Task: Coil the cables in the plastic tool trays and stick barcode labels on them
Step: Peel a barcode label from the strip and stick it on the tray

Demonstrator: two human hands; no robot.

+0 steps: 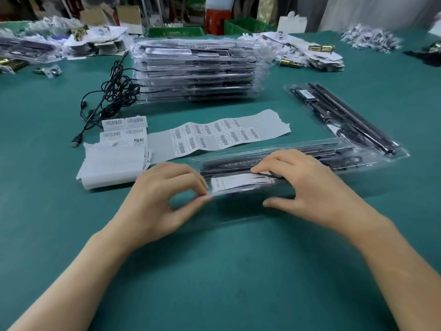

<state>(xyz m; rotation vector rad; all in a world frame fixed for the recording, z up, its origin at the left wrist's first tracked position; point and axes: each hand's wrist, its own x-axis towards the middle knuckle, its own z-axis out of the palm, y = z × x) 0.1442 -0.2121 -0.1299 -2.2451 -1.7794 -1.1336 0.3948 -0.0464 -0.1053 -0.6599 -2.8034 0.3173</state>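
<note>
A long clear plastic tool tray [334, 161] with black parts lies across the green table [214, 271] in front of me. A white card [236, 183] shows through its left end. My left hand [164, 197] pinches the tray's left corner between thumb and fingers. My right hand [300, 185] grips the tray from above, fingers curled onto the card area, thumb at the near edge. A strip of barcode labels [214, 137] lies just behind the tray. Loose black cables [112, 96] hang out of a tall stack of trays [198, 70].
A second clear tray [346, 118] lies angled at the right. Sheets of used label backing [112, 163] and small label pieces [124, 130] sit at the left. Piles of paper, brass parts and boxes line the table's far edge.
</note>
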